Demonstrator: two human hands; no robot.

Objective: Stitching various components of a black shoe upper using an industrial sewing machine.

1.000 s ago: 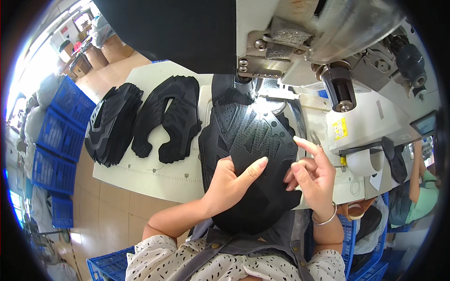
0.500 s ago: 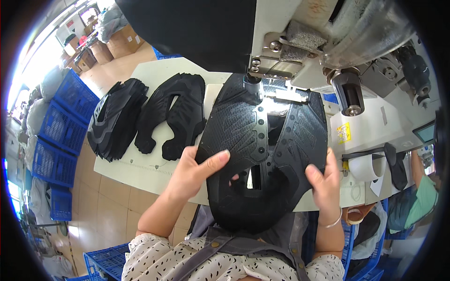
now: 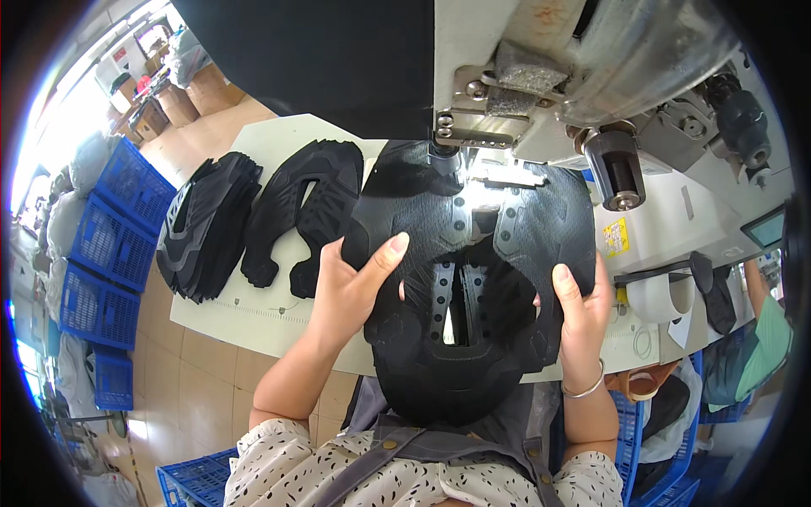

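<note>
A black shoe upper [image 3: 397,207], textured and with eyelet rows, lies on the white work table under the head of a sewing machine [image 3: 486,131]. My left hand [image 3: 351,283] grips its left edge, thumb on top and fingers beneath. On the opposite edge my right hand [image 3: 583,313] holds it the same way. Another black upper [image 3: 456,393] overlaps below and hangs past the table's near edge toward my lap; how the two join is hard to make out. The machine head hides the far end of the held upper.
Left on the table [image 3: 253,313] stand two piles of black uppers, a thick pile [image 3: 207,228] and a fanned one [image 3: 329,182]. Blue crates [image 3: 110,228] line the left side. At right are a white curved piece [image 3: 655,300] and a person in green [image 3: 756,359].
The held upper has shifted slightly toward me, its eyelet area now bent, uncovering more of the eyelet rows on the upper below. Both hands keep their grip on its edges.
</note>
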